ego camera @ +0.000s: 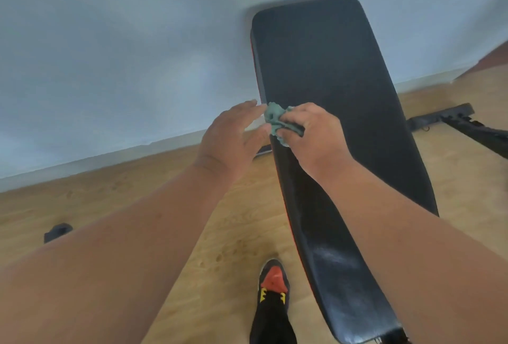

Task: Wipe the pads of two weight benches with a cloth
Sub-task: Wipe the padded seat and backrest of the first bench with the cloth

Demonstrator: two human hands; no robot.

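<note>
One bench pad (324,90), near end cut off, ran away from you | your right hand (316,134) gripped crumpled cloth (277,120) | left hand (231,137) spread open

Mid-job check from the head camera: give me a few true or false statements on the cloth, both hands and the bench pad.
1. The right hand grips the crumpled teal cloth. True.
2. The cloth sits at the far top end of the long black padded bench pad. False: it is at the pad's left edge, about midway along.
3. The left hand is open, fingers by the cloth. True.
4. The bench stands on grey carpet. False: it stands on a light wooden floor.
5. A black shoe with an orange toe shows left of the pad. True.
</note>
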